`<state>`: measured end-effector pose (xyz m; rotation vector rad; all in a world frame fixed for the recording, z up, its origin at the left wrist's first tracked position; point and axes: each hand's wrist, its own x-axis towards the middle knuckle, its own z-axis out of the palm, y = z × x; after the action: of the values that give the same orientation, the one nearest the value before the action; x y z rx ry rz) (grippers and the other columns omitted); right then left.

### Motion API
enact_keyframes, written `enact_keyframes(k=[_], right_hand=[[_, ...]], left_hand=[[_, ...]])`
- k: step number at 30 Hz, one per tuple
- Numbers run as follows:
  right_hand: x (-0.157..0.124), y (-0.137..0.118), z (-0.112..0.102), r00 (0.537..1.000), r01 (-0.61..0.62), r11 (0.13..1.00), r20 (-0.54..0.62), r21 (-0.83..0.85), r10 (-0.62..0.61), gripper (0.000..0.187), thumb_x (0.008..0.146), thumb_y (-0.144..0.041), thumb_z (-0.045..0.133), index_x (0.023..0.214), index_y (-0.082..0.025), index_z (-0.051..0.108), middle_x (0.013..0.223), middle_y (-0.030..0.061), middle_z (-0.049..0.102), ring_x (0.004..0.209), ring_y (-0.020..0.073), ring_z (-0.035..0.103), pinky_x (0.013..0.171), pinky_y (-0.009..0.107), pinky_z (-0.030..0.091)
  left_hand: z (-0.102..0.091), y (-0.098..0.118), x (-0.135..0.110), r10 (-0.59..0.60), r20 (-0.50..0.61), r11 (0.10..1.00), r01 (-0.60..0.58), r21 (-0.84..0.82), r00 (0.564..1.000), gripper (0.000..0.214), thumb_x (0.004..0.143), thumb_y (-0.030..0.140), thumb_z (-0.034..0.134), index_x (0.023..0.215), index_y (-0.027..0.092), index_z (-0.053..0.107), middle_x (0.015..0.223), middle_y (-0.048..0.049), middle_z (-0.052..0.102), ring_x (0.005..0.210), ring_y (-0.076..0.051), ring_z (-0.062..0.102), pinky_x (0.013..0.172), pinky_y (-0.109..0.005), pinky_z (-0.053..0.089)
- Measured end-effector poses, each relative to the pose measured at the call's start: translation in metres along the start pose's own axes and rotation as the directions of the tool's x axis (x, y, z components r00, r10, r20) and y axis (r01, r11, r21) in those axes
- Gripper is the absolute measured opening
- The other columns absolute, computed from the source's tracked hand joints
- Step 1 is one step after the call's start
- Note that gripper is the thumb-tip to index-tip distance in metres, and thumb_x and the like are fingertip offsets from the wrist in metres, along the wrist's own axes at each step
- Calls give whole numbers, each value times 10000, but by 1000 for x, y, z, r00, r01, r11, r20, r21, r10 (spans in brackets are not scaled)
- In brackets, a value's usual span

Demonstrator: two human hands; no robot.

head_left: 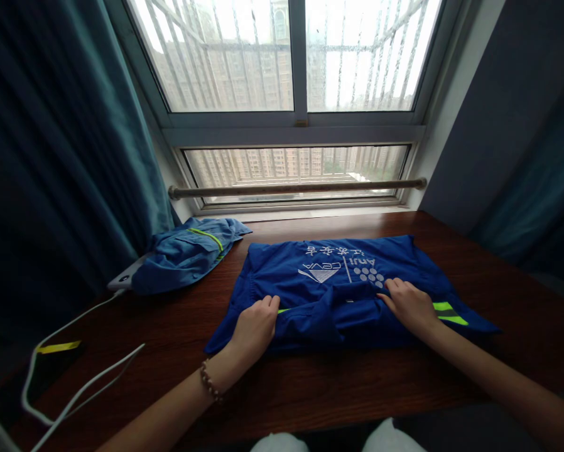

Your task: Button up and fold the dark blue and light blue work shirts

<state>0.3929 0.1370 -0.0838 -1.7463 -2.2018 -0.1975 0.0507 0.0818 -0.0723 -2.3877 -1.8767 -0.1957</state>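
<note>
A dark blue work shirt (pixel 282 270) with white lettering and yellow-green reflective strips lies on the brown wooden table, its lettering upside down from my side. Its near part is folded over toward the window. My left hand (pixel 256 323) is closed on the left side of that folded part, fingers curled into the cloth. On the right, my right hand (pixel 409 304) grips the fold just below the white print, the thumb pointing left along the cloth. The fingertips of both hands are partly hidden in the fabric.
A lighter blue folded garment (pixel 188 254) with a yellow-green strip lies at the back left, against a white device (pixel 127 276) with a white cable (pixel 81 318). A yellow strip (pixel 59 347) is at the left. Beyond the wooden table (pixel 357 383) stands a window with a metal rail (pixel 301 188).
</note>
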Motion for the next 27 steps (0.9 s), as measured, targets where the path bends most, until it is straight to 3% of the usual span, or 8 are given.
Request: enact_keyframes(k=[2, 5, 7, 11, 14, 21, 24, 27], right_hand=[[-6, -16, -11, 980, 187, 980, -77, 60, -182, 255, 849, -370, 386, 1007, -277, 563, 992, 93, 606, 945, 267, 542, 787, 411, 427], [-12, -36, -19, 905, 426, 896, -61, 124, -422, 388, 858, -388, 381, 1227, -285, 446, 1246, 42, 484, 1167, 265, 386, 964, 465, 306], [-14, -45, -14, 880, 470, 875, 23, 116, -475, 503, 848, -455, 380, 1318, -283, 334, 1354, 19, 365, 1243, 299, 269, 982, 528, 242], [-16, -47, 7, 876, 431, 895, 188, 110, -445, 590, 839, -549, 314, 1368, -314, 196, 1416, -1, 240, 1275, 331, 177, 955, 583, 218], [-18, -46, 14, 880, 401, 910, 230, 106, -415, 596, 835, -573, 282, 1369, -341, 160, 1426, -20, 202, 1280, 340, 152, 953, 595, 199], [-26, -48, 15, 932, 299, 954, 206, 29, -298, 583, 826, -584, 269, 1360, -370, 172, 1423, -19, 220, 1241, 379, 219, 893, 612, 254], [-18, -31, 23, 955, 224, 974, 205, -34, -213, 569, 826, -583, 259, 1351, -367, 216, 1420, -13, 232, 1229, 382, 235, 878, 607, 270], [0, 0, 34, 978, 47, 994, 205, -103, -26, 555, 827, -577, 246, 1341, -369, 247, 1420, -15, 234, 1219, 386, 241, 863, 628, 263]], left_hand=[[-15, 17, -4, 200, -124, 979, -203, -7, 972, 361, 819, 104, 293, 1093, 180, 515, 1114, -158, 558, 1033, -257, 527, 835, -394, 411], [-32, 44, -4, 528, -171, 840, -541, -40, 832, 429, 851, 219, 375, 1276, 271, 373, 1355, -60, 365, 1270, -239, 271, 1032, -446, 219], [-29, 54, 2, 596, -145, 789, -610, -74, 789, 480, 851, 332, 405, 1319, 318, 295, 1404, -18, 283, 1304, -242, 183, 1047, -486, 149], [2, 53, 19, 517, -51, 843, -519, -143, 854, 515, 853, 465, 337, 1340, 343, 226, 1422, -23, 237, 1297, -256, 198, 1008, -519, 200], [17, 48, 20, 487, -27, 862, -485, -148, 873, 548, 848, 486, 327, 1353, 355, 160, 1436, -22, 193, 1295, -268, 198, 989, -527, 231], [3, 49, 4, 453, -157, 887, -461, -17, 878, 629, 824, 367, 461, 1362, 340, 136, 1455, -26, 104, 1316, -306, 67, 1006, -582, 95], [5, 45, 6, 426, -154, 900, -435, -29, 892, 628, 825, 345, 466, 1364, 328, 145, 1456, -31, 94, 1317, -304, 52, 1007, -582, 100], [13, 40, 10, 382, -128, 915, -394, -84, 915, 610, 832, 372, 442, 1366, 308, 155, 1458, -46, 77, 1318, -301, 42, 1005, -580, 127]])
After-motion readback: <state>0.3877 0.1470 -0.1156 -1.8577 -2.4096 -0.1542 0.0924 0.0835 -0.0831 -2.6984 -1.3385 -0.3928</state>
